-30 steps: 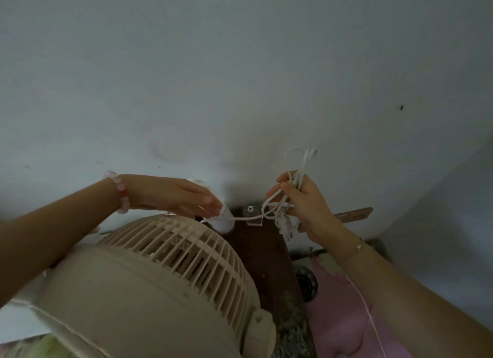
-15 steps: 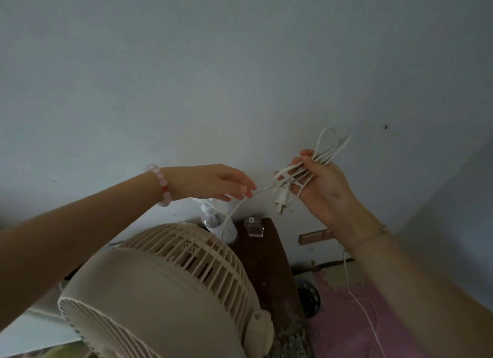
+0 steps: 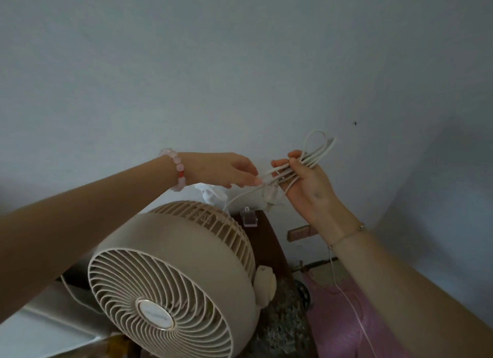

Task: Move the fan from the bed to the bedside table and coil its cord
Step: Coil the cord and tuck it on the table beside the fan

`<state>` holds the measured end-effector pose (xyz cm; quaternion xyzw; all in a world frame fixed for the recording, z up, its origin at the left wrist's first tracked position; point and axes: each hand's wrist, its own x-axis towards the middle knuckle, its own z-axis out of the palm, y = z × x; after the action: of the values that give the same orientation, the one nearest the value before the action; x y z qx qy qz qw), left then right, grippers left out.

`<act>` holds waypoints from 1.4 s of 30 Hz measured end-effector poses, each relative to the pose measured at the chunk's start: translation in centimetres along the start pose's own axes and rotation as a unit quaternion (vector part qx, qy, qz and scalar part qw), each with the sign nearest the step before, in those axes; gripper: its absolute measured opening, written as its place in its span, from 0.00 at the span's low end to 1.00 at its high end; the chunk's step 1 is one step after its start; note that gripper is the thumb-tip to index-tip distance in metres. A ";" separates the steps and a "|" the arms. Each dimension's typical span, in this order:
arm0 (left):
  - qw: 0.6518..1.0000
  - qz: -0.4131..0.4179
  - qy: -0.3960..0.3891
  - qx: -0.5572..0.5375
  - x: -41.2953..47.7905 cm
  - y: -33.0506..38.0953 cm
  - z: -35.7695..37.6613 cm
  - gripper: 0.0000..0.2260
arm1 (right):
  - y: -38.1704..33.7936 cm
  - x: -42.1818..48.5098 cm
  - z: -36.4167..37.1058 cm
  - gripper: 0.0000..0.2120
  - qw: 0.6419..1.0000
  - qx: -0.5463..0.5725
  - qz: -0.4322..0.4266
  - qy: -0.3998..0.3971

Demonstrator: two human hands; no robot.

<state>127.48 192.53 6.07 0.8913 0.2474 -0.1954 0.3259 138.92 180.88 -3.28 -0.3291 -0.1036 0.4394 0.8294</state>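
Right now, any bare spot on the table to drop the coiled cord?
Little. Dark table shows one bare strip right of the fan, below the small clear bottle. The fan covers the rest. Both hands hold the cord above it.

The fan (image 3: 173,280) stands low and centre on the bedside table (image 3: 269,240), grille facing the camera; a small bottle (image 3: 249,218) sits on the table behind it, to its right; the wall (image 3: 240,64) rises behind all. Above the fan, the left hand (image 3: 224,171) reaches in from the left, fingertips at the cord (image 3: 301,160); the right hand (image 3: 306,184), just right of it, holds the looped cord, the plug (image 3: 269,197) hanging below; one strand runs down behind the fan. A wall socket (image 3: 300,232) lies right of the table.
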 end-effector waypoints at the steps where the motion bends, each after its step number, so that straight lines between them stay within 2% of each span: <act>1: 1.000 -0.010 0.006 -0.007 -0.5 -0.2 -0.1 0.20 | -0.1 0.1 -0.1 0.13 1.000 -0.009 0.001 -0.003; 8: 0.985 -0.072 0.098 -0.122 -1.6 1.0 -1.2 0.13 | -1.6 2.7 -1.4 0.12 0.998 -0.030 0.034 -0.041; 10: 0.970 -0.089 0.144 -0.176 -1.1 2.0 -1.2 0.11 | -1.8 3.9 -1.7 0.12 0.995 -0.042 0.061 -0.065; 12: 0.936 -0.111 0.207 -0.263 -0.3 3.6 -1.2 0.10 | -2.1 5.3 -2.0 0.12 0.991 -0.054 0.085 -0.093; 14: 0.865 -0.118 0.285 -0.396 0.9 5.0 -0.3 0.08 | -2.4 6.1 -2.4 0.12 0.986 -0.067 0.101 -0.113; 16: 0.761 -0.139 0.352 -0.527 2.0 5.7 1.2 0.05 | -2.6 6.5 -2.6 0.12 0.983 -0.056 0.119 -0.128; 17: 0.729 -0.169 0.384 -0.542 2.8 5.7 2.4 0.06 | -2.7 6.7 -2.6 0.12 0.981 -0.049 0.133 -0.135; 18: 0.707 -0.223 0.396 -0.543 3.2 5.9 3.6 0.07 | -2.7 6.8 -2.8 0.13 0.978 -0.050 0.151 -0.138; 20: 0.698 -0.315 0.393 -0.508 4.8 5.2 6.7 0.09 | -2.8 6.9 -3.1 0.13 0.972 -0.070 0.176 -0.136; 21: 0.632 -0.321 0.405 -0.578 5.5 4.6 8.3 0.09 | -2.8 6.9 -3.4 0.13 0.970 -0.084 0.187 -0.133; 22: 0.542 -0.286 0.426 -0.666 6.0 4.1 9.8 0.11 | -2.9 6.9 -3.6 0.13 0.967 -0.102 0.196 -0.131; 23: 0.501 -0.270 0.435 -0.698 6.6 3.7 11.0 0.13 | -3.0 6.9 -3.9 0.12 0.962 -0.123 0.204 -0.130; 24: 0.438 -0.277 0.449 -0.728 7.0 3.0 12.1 0.13 | -3.2 6.9 -4.3 0.12 0.958 -0.145 0.210 -0.133; 25: 0.399 -0.267 0.438 -0.760 7.6 2.2 12.8 0.12 | -3.2 7.0 -4.6 0.12 0.951 -0.169 0.218 -0.137; 27: 0.374 -0.226 0.423 -0.794 8.6 1.9 13.1 0.05 | -3.2 7.0 -5.3 0.12 0.933 -0.217 0.243 -0.154; 28: 0.368 -0.204 0.425 -0.802 9.0 1.9 12.9 0.06 | -3.1 7.0 -5.5 0.11 0.921 -0.235 0.263 -0.164; 30: 0.326 -0.169 0.450 -0.814 9.7 1.7 13.0 0.14 | -2.5 7.2 -5.7 0.11 0.890 -0.274 0.311 -0.189; 32: 0.282 -0.147 0.452 -0.833 9.8 1.6 13.5 0.16 | -1.6 7.3 -5.8 0.10 0.850 -0.344 0.338 -0.213; 34: 0.271 -0.141 0.446 -0.841 9.8 1.5 14.9 0.17 | -0.3 7.5 -5.9 0.10 0.819 -0.406 0.335 -0.229; 36: 0.285 -0.148 0.457 -0.829 10.1 1.5 16.8 0.17 | 1.1 7.6 -6.1 0.09 0.802 -0.439 0.325 -0.244; 39: 0.351 -0.151 0.486 -0.786 10.2 1.7 18.9 0.16 | 3.0 7.6 -6.7 0.09 0.780 -0.457 0.312 -0.292; 42: 0.416 -0.137 0.487 -0.756 10.0 1.7 19.8 0.12 | 4.9 7.3 -7.3 0.08 0.739 -0.501 0.286 -0.347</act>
<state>132.73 181.09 -12.28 0.1855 0.5310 0.4957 0.6617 143.37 185.33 -12.82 -0.5362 -0.4903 0.6244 0.2868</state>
